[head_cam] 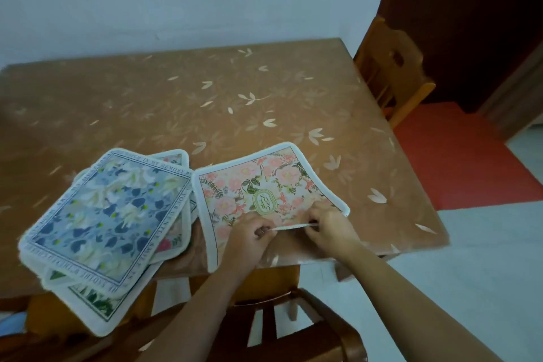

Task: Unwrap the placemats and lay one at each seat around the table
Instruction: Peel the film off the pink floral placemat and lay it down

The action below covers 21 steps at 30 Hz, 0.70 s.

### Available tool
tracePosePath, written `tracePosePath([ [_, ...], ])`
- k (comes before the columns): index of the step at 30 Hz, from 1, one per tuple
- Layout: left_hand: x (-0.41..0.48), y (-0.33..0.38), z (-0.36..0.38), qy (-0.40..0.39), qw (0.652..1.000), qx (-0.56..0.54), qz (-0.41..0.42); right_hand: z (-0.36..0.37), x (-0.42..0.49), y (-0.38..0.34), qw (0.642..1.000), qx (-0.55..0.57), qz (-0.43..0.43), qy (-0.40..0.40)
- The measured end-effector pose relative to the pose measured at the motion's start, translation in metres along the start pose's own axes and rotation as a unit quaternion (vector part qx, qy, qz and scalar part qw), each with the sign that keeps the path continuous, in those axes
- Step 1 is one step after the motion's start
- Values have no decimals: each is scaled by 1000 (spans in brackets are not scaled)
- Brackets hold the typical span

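Note:
A pink floral placemat with a white border lies at the near edge of the table, its near edge lifted. My left hand and my right hand both pinch that near edge, a thin white strip stretched between them. To the left, a loose stack of several placemats overhangs the table's near edge; the top one is blue and white floral with lettering around its border.
The table has a brown cloth with a leaf pattern. A dark wooden chair stands right below my hands. A light wooden chair stands at the table's far right side, by a red floor area.

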<state>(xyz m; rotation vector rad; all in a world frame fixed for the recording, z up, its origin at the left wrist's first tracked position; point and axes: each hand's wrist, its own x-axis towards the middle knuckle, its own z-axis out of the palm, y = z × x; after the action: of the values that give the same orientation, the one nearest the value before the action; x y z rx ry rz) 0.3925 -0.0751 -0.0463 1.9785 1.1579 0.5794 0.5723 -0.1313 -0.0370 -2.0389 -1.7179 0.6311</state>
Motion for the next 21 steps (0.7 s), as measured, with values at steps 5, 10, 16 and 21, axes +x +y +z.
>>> tracePosePath([
  [5,22,15,41,9,1000,-22,-15,-24,10,40,1000,15,5,1],
  [10,37,40,73,25,999,-20,-22,-48,14,77,1000,24,-6,-4],
  [16,61,83,125,58,997,-3,-43,-92,24,134,999,28,-40,-23],
  [21,83,124,173,88,993,15,-70,-134,34,186,996,38,-61,-50],
])
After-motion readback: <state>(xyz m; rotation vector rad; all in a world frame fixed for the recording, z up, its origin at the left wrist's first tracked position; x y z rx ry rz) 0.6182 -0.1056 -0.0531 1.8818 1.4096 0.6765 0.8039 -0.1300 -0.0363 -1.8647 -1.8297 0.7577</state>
